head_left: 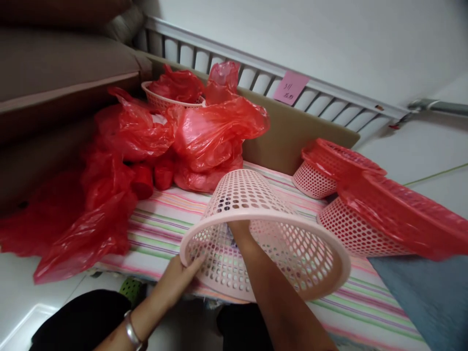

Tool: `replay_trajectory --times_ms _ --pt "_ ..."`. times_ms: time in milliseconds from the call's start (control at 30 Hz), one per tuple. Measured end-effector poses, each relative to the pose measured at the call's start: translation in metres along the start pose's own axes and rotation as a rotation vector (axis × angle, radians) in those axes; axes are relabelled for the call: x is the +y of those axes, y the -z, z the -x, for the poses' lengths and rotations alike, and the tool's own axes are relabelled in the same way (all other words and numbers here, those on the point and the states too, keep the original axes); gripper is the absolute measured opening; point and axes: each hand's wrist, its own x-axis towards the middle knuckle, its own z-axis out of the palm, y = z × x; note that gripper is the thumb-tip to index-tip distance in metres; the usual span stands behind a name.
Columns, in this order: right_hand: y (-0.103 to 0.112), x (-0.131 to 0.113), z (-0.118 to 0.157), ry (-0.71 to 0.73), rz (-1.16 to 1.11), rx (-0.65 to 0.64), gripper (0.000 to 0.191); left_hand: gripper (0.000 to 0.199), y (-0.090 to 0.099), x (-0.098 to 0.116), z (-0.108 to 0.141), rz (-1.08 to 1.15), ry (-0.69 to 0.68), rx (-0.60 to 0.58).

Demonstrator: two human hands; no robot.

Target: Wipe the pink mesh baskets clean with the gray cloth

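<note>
A pale pink perforated basket (pixel 252 214) lies on its side on a striped cloth (pixel 157 234), its wide opening towards me. My left hand (pixel 186 273) grips the left part of its rim, with the thumb inside. My right arm reaches into the basket, and my right hand (pixel 239 228) is deep inside, near something dark bluish that I cannot make out. The fingers of my right hand are hidden. A silver bangle circles my left wrist.
Red plastic bags (pixel 215 136) are heaped at the back left, beside a pink basket (pixel 161 100). Two baskets lined with red bags (pixel 365 229) stand at the right. A slatted rail (pixel 256 83) with a pink note (pixel 291 87) runs behind.
</note>
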Motion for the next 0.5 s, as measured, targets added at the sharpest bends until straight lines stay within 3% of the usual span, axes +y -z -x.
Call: replay_trajectory --times_ms 67,267,400,500 --pt "0.001 0.0 0.002 0.007 0.013 0.0 0.034 0.048 0.011 0.005 -0.006 -0.04 -0.079 0.049" --pt "0.014 -0.004 0.021 0.006 0.078 -0.055 0.041 0.048 0.01 -0.009 -0.013 0.028 0.001 0.048" --pt "0.021 -0.002 0.086 0.056 0.119 -0.11 0.051 0.049 0.003 -0.014 -0.007 0.046 -0.018 0.122" --pt "0.034 0.001 0.151 0.169 0.114 -0.213 0.052 0.049 0.0 -0.013 -0.001 0.068 0.04 0.079"
